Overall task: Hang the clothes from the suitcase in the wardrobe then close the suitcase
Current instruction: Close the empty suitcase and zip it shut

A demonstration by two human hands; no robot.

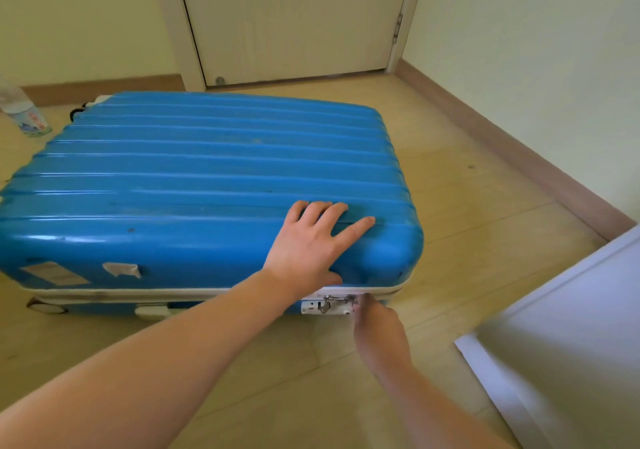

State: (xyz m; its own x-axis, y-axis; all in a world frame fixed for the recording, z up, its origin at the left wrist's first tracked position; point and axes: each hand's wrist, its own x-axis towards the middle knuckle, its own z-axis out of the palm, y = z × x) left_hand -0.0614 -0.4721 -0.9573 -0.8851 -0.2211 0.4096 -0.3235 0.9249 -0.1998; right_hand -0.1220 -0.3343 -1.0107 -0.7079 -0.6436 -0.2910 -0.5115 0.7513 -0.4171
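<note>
A blue ribbed hard-shell suitcase (194, 178) lies flat on the floor with its lid down. My left hand (311, 244) presses flat on the lid near the front right corner, fingers spread. Below it, a white latch with a metal clasp (329, 304) sits on the front seam. My right hand (377, 330) reaches up to the latch's right end, and its fingertips pinch the clasp there. No clothes are in view.
A closed white door (294, 22) stands behind the suitcase. A plastic bottle (24, 112) stands on the floor at the far left. A white panel (568, 337) juts in at the lower right. A skirting board runs along the right wall.
</note>
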